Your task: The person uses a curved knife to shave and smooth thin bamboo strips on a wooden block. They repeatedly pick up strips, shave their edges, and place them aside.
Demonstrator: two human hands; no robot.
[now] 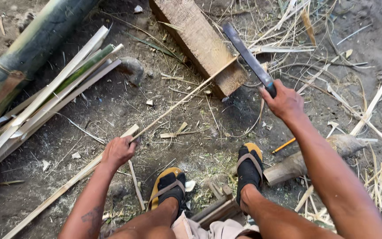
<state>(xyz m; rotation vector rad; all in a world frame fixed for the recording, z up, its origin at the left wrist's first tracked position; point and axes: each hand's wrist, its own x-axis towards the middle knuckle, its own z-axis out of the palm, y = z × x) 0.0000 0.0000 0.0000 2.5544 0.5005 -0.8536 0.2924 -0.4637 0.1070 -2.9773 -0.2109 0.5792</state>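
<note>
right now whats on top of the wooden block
The far tip of a thin bamboo strip rests on the near end of the wooden block; the left hand holds its other end. The right hand holds a machete over the block. The ground under the block is hidden.

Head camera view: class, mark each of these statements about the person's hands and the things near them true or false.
1. The right hand grips a long dark blade. True.
2. The left hand is empty. False: it holds a thin bamboo strip.
3. The strip's far end rests on a wooden block. True.
4. The person is barefoot. False: both feet wear yellow sandals.
5. Split bamboo slats lie at left. True.
</note>
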